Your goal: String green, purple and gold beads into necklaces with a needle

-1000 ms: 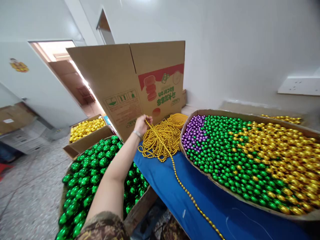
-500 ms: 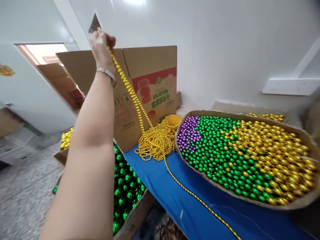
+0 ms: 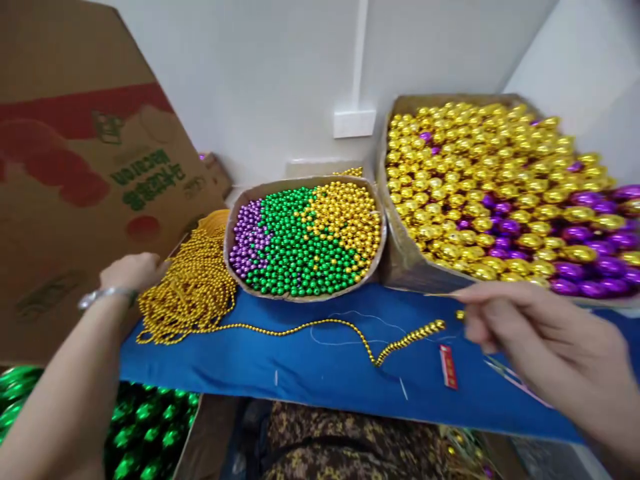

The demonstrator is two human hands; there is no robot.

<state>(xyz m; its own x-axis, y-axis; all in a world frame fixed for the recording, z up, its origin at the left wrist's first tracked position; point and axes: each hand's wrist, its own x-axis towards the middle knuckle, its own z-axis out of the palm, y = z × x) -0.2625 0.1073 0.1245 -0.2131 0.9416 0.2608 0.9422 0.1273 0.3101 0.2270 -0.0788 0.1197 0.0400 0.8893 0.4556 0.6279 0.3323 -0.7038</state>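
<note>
My left hand point(image 3: 131, 272) is at the left edge of a heap of gold bead strands point(image 3: 193, 287), against the cardboard box. Its fingertips are hidden, so its grip does not show. From the heap a gold bead strand point(image 3: 280, 332) runs right across the blue cloth and ends in a doubled, twisted length. Above that end, my right hand point(image 3: 520, 333) is closed in a pinch. A thin line sticks out left from its fingertips, too fine to name. One gold bead point(image 3: 460, 315) shows just beneath these fingers.
A tall cardboard box point(image 3: 100, 173) stands at left. Purple, green and gold beads fill an oval tub point(image 3: 227, 243); a larger carton point(image 3: 407, 263) holds gold and purple ones. On the blue cloth point(image 3: 320, 380) lie a small red packet point(image 3: 449, 367) and loose thread. Big green beads point(image 3: 145, 427) sit below.
My left hand, earlier raised high with a gold bead strand hanging from it, is now down beside the heap. The view has turned right, and my right hand has come into it.
</note>
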